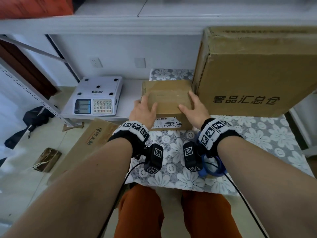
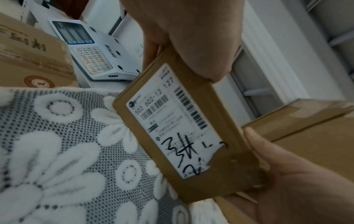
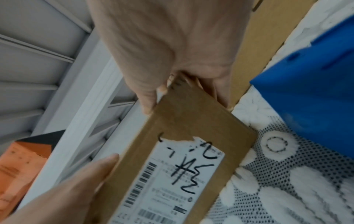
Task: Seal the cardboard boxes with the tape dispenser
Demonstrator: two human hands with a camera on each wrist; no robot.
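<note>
A small cardboard box (image 1: pixel 167 100) with a white shipping label (image 1: pixel 165 123) on its near side sits on the flowered table cloth (image 1: pixel 180 177). My left hand (image 1: pixel 144 110) grips its left end and my right hand (image 1: pixel 193 107) its right end, thumbs on top. In the left wrist view the label (image 2: pixel 172 121) faces the camera, my left hand (image 2: pixel 182 37) above the box (image 2: pixel 229 136). In the right wrist view my right hand (image 3: pixel 172 45) holds the box (image 3: pixel 191 118). The blue tape dispenser (image 1: pixel 212 167) lies on the cloth under my right wrist, also blue dispenser (image 3: pixel 316 91).
A large cardboard box (image 1: pixel 253 71) stands right beside the small one on the right. A white scale with a keypad (image 1: pixel 99 97) sits on a low shelf to the left. Flat cardboard (image 1: pixel 96 134) and a brown block (image 1: pixel 48 159) lie on the floor.
</note>
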